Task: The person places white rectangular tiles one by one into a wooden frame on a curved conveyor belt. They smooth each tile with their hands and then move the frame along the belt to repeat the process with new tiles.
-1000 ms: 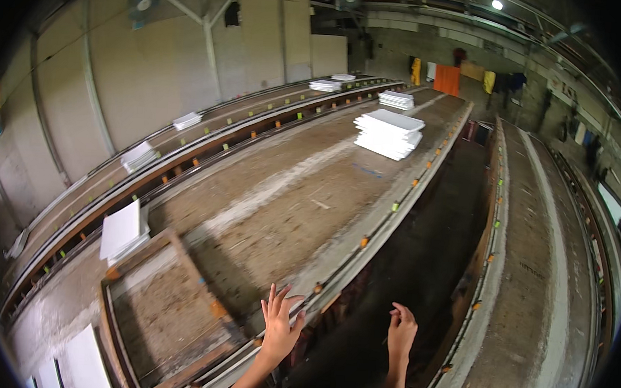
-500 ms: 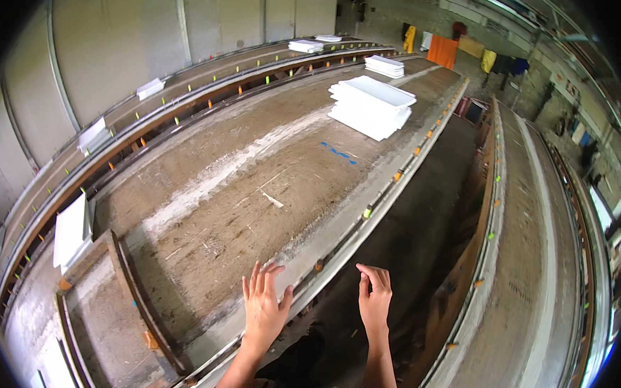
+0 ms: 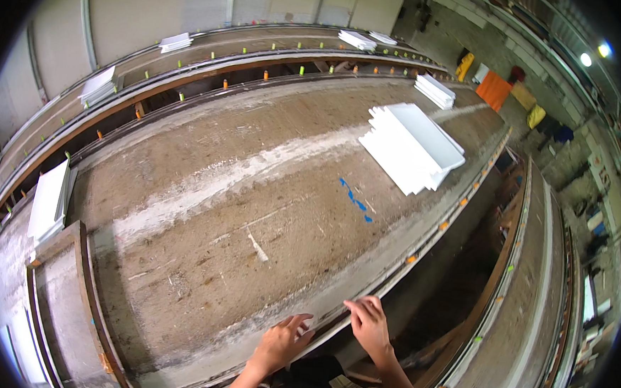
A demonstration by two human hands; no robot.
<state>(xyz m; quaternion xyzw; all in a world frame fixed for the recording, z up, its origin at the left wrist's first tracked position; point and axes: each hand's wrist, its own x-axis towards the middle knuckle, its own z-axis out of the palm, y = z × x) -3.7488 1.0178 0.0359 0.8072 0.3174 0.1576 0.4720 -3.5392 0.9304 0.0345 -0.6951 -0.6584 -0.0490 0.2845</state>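
Both my hands are empty, held low over the near edge of a long, brown, worn table (image 3: 199,272). My left hand (image 3: 283,343) hovers by the metal edge rail, its fingers loosely bent and apart from the thumb. Just to the right, my right hand (image 3: 370,326) hangs over the rail's outer side with bent, slightly spread fingers. A stack of white frames or shallow trays (image 3: 405,153) sits further along the table. Between it and my hands, a blue mark (image 3: 355,199) and a whitish streak (image 3: 256,245) show on the surface.
Orange pegs (image 3: 412,260) line the table's edge. A dark gap separates it from a second long table (image 3: 522,335) at the right. A wooden frame (image 3: 94,309) lies at left beside white panels (image 3: 50,199). An orange cloth (image 3: 493,91) hangs at the back.
The view has turned and come nearer to the white stack, which looks larger. Both hands sit lower in the picture and the left is closer to the right, fingers more bent.
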